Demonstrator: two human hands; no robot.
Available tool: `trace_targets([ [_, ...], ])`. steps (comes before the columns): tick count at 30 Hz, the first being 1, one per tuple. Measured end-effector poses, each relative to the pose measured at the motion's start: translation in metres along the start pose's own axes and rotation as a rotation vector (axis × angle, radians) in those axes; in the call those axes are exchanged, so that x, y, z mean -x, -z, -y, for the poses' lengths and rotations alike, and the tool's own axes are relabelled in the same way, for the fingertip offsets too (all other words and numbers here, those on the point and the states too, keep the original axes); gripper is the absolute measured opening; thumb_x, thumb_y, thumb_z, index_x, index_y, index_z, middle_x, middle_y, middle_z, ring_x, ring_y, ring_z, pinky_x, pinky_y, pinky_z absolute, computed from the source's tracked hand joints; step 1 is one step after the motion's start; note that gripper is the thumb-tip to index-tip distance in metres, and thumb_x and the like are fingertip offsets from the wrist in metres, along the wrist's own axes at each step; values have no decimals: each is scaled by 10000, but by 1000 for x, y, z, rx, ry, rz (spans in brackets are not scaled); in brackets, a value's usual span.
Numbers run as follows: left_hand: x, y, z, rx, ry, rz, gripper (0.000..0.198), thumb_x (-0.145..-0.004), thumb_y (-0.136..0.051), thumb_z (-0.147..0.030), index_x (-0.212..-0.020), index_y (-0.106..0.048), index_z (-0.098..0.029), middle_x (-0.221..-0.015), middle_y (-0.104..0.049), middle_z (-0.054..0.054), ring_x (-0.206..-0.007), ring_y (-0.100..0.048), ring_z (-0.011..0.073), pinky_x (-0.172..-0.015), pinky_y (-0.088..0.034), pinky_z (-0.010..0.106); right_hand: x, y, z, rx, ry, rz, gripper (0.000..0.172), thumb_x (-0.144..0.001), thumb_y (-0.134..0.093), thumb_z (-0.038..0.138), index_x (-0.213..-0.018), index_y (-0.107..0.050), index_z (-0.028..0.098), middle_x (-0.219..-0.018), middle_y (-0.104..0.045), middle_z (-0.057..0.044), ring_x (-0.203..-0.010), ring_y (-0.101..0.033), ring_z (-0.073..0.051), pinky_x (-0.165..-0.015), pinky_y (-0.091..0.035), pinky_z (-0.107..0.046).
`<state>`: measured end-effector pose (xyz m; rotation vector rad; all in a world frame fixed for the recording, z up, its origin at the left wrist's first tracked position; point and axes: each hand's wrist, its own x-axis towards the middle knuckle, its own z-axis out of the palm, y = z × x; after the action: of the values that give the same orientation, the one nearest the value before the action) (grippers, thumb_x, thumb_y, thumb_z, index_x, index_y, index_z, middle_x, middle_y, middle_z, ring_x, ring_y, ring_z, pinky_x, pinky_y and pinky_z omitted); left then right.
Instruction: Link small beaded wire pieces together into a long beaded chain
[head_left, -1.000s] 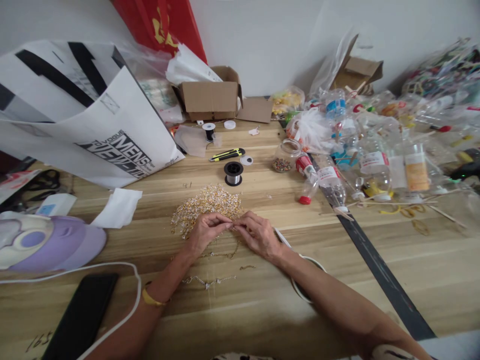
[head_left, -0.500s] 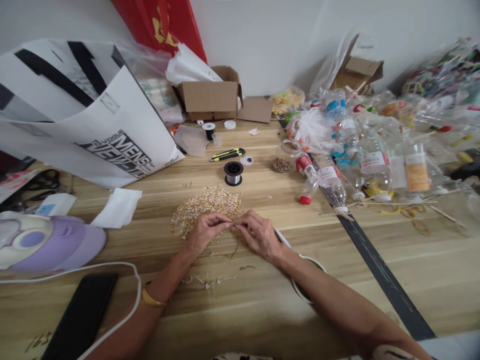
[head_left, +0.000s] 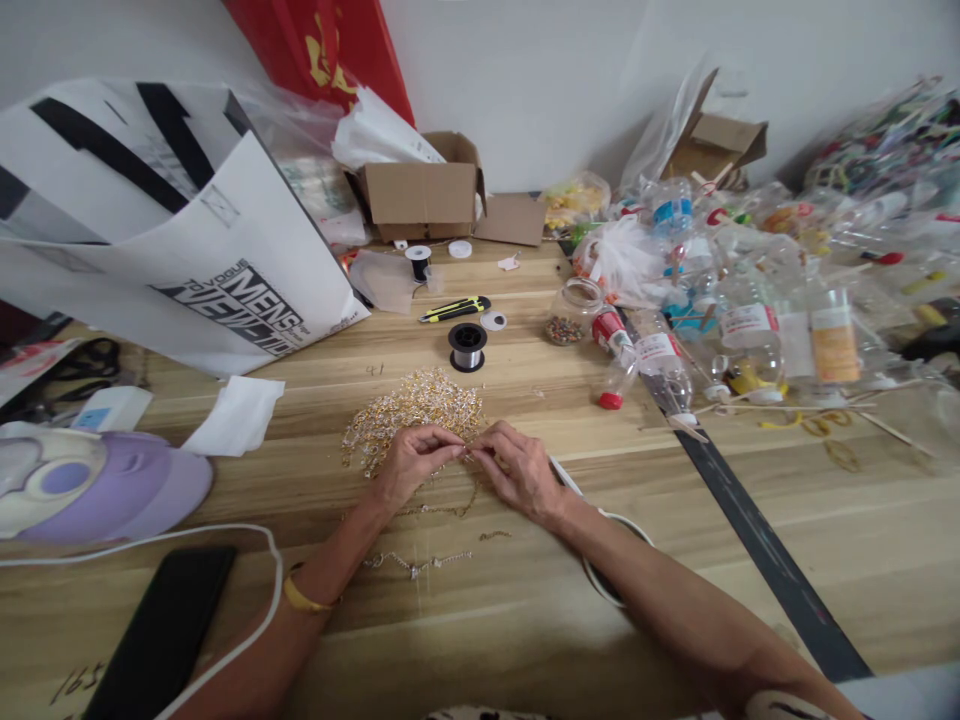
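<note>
Wooden table, gold chains, perhaps beaded

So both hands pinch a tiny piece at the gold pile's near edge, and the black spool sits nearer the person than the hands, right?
No: the head view shows the black spool beyond the gold pile, farther from the person. The left hand and right hand do pinch a tiny piece at the pile's near edge.

Bead pile lies mid-table; left hand and right hand meet at its near edge. Behind the pile, in order: wire spool, utility knife, cardboard box. Shopping bag lies left of these, bottles right; 1 chain and phone lie nearer than the hands.
</note>
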<state>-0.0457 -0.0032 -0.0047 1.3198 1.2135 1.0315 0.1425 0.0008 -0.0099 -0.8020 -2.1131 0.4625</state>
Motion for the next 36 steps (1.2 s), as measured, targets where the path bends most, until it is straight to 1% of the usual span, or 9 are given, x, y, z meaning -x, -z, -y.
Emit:
trace_targets([
  [10,1,1,-1,-10,-2,1,135,-666,-740,-257,-735,-723,-141,-707,-739,49,-640,-669,158,-622,-536,240,0,0,-1,1,-2,2,99,-932,-494,198,-941,-591,187,-834,-628,-60,-733,-597,-150,-649,-483,-262],
  [25,2,-1,-4,2,1,-2,100,-660,-735,-215,-727,-728,-141,-701,-739,39,-638,-663,141,-625,-525,219,2,-1,-2,-5,-15,24,97,-935,-490,203,-950,-585,191,-852,-627,-60,-747,-602,-152,-668,-483,-264],
  [36,2,-2,0,-30,-68,-17,86,-678,-725,-205,-731,-728,-137,-692,-736,43,-628,-663,144,-607,-529,223,1,-2,-2,8,-13,24,99,-935,-489,201,-935,-587,186,-846,-631,-60,-741,-602,-151,-659,-478,-258],
])
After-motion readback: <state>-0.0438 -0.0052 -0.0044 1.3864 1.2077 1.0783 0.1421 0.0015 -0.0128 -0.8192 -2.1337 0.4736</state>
